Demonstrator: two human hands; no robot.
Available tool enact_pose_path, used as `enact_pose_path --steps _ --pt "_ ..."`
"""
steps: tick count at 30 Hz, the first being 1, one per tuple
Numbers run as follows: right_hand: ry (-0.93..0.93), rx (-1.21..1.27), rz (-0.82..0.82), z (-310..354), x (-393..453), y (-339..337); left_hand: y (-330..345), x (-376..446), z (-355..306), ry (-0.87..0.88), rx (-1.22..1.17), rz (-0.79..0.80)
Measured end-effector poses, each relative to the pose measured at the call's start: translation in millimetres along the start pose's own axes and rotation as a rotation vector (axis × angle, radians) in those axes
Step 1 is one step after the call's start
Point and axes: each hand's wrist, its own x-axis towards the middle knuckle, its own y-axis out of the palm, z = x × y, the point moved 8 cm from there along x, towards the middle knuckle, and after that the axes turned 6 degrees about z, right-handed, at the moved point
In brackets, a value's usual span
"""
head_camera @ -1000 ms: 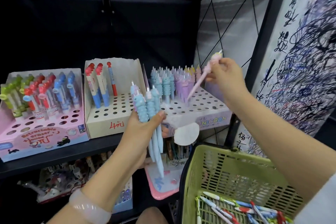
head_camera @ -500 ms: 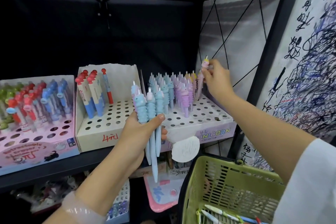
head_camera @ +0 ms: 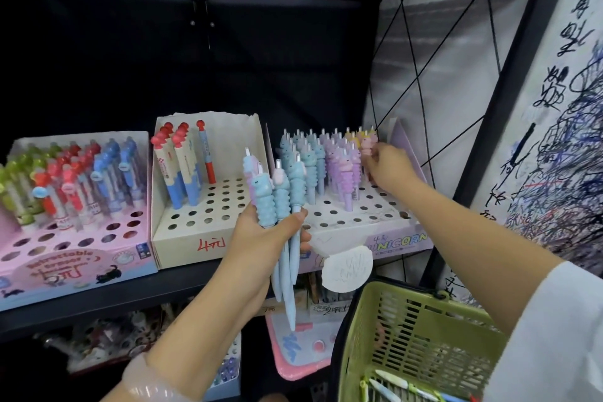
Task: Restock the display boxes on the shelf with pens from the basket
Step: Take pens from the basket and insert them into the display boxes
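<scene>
A scribble-covered white panel (head_camera: 561, 147) stood at the right, beside black crossed wires (head_camera: 424, 75). A round paper tag (head_camera: 347, 268) (also scribbled) hung above a pink tray (head_camera: 293, 359) below.

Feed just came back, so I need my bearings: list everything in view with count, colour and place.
unicorn box: one, white, shelf right, rows of blue, purple, pink pens
middle box: one, cream, few red-topped pens
eraser box: one, pink, shelf left
basket: one, green, lower right, pens inside
pink pen: one, back row of unicorn box
blue pens: a bunch, exact count unclear
left hand: holds blue pens
right hand: pinches pink pen
</scene>
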Motion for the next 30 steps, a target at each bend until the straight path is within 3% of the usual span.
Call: enact_pose_path --steps 4,5,8,10,13,16,21,26,30 --pt "-0.036 0.287 -0.308 16 -27 -43 -4 -1 -4 0.018 0.001 -0.005" --pt "-0.093 0.377 -0.321 29 -38 -51 -3 -2 -5 0.023 -0.002 -0.003" --pt "-0.275 0.548 -0.050 79 -72 -43 0 -4 -6 0.037 -0.002 0.008" --pt "-0.303 0.578 0.162 101 -94 -23 3 -7 -7 0.052 -0.016 0.015" --pt "-0.284 0.631 0.286 113 -112 -3 5 -12 -7 0.070 -0.025 0.039" --pt "-0.282 0.704 0.163 113 -104 -19 1 -16 -4 0.024 -0.081 0.051" --pt "-0.278 0.628 -0.233 94 -80 -72 -12 -22 -3 -0.011 -0.076 0.037" --pt "-0.300 0.381 -0.226 88 -69 -50 -15 -24 -1 -0.017 -0.069 0.042" --pt "-0.270 0.392 -0.232 81 -62 -46 -21 -25 0 -0.015 -0.082 0.031"
